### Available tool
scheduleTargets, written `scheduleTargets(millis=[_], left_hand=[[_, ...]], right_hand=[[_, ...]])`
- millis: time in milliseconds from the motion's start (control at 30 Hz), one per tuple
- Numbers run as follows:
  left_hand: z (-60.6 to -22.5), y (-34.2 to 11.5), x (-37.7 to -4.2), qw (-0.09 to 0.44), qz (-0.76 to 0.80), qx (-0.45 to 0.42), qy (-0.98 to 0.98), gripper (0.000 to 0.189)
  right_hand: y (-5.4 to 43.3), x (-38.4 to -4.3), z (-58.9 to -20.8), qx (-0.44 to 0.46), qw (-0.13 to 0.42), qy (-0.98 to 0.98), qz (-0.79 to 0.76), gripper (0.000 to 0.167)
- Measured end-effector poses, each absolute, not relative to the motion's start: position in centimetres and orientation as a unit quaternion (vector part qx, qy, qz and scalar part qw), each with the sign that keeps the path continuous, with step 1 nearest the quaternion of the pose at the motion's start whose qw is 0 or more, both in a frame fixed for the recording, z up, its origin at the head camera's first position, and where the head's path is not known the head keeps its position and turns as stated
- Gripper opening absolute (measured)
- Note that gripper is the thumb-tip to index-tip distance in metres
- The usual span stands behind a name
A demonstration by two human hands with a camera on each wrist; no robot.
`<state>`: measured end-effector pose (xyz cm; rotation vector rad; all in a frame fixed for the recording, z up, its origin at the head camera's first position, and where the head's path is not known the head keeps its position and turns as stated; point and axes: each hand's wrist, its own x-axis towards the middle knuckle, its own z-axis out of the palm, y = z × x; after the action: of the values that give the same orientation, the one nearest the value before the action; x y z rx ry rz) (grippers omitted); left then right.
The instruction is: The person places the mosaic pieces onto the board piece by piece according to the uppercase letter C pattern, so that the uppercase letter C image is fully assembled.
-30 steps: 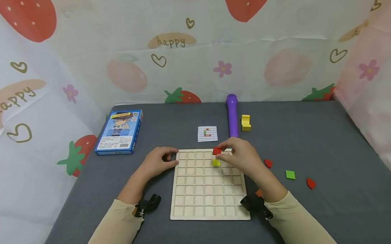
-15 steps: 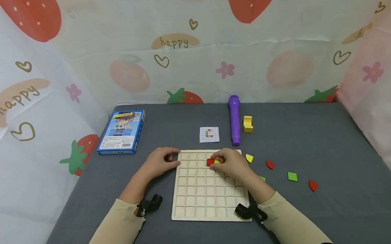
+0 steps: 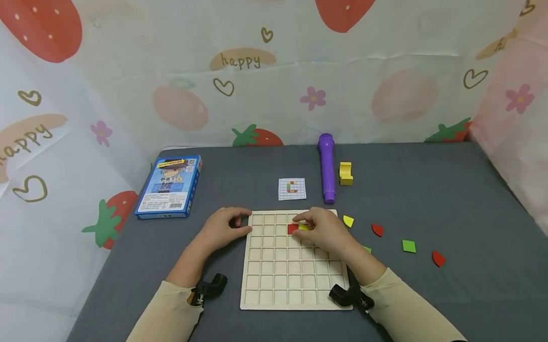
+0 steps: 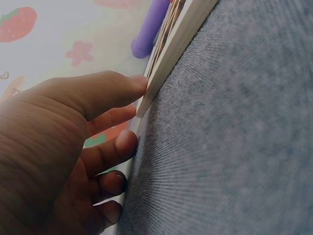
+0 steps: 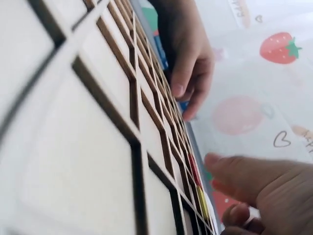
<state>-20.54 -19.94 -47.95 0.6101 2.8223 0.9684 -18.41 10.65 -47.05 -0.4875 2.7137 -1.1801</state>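
1. From the head view, the wooden board [image 3: 267,280] lies on the grey tabletop [image 3: 461,199] straight before the person; the left hand [image 3: 219,228] touches its far left edge, thumb and index spread, I'd guess to steady it; the right hand [image 3: 326,228] is at the far right part, thumb and finger a little parted by the red tile [image 3: 291,229], which lies just left of the yellow tile [image 3: 304,227].
2. In that same view, the pattern card [image 3: 292,189] lies just beyond the board, presumably for easy glancing; a green tile [image 3: 409,246] and other loose pieces lie to the right, handy for that arm; the blue box [image 3: 169,187] sits far left, seemingly out of the way.
3. From the left wrist, thumb and index meet the board's edge, other fingers loosely bent; more bracing than gripping.
4. From the right wrist, the grid's ribs seem to keep both tiles in place; the thumb looks clear of them; whether a hidden fingertip touches one, I can't tell.
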Motion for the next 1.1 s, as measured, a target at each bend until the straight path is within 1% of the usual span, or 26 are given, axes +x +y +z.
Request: scheduleTargets(millis=[200,333,533,867,1000,1100], left_hand=[[-48.2,-20.0,-20.4,0.044,0.321,0.198,0.925,0.038],[-48.2,-20.1,-20.4,0.043,0.32,0.197,0.925,0.038],[-48.1,-20.0,-20.4,0.044,0.321,0.195,0.926,0.038],[-48.2,-20.0,-20.6,0.043,0.321,0.196,0.925,0.037],[-48.2,-20.0,-20.6,0.042,0.321,0.198,0.925,0.037],[-48.2,-20.0,-20.7,0.043,0.323,0.198,0.924,0.037]], right_hand=[[11.8,-18.1,-45.2,-0.18,0.044,0.891,-0.414,0.03],[12.8,-18.0,-44.0,-0.166,0.032,0.889,-0.425,0.031],[14.4,-18.1,-42.8,-0.147,0.005,0.893,-0.426,0.027],[17.9,-19.1,-42.4,-0.111,0.022,0.903,-0.415,0.031],[19.6,-19.5,-42.6,-0.102,0.045,0.908,-0.405,0.034],[20.6,-19.8,-42.9,-0.105,0.067,0.912,-0.391,0.033]])
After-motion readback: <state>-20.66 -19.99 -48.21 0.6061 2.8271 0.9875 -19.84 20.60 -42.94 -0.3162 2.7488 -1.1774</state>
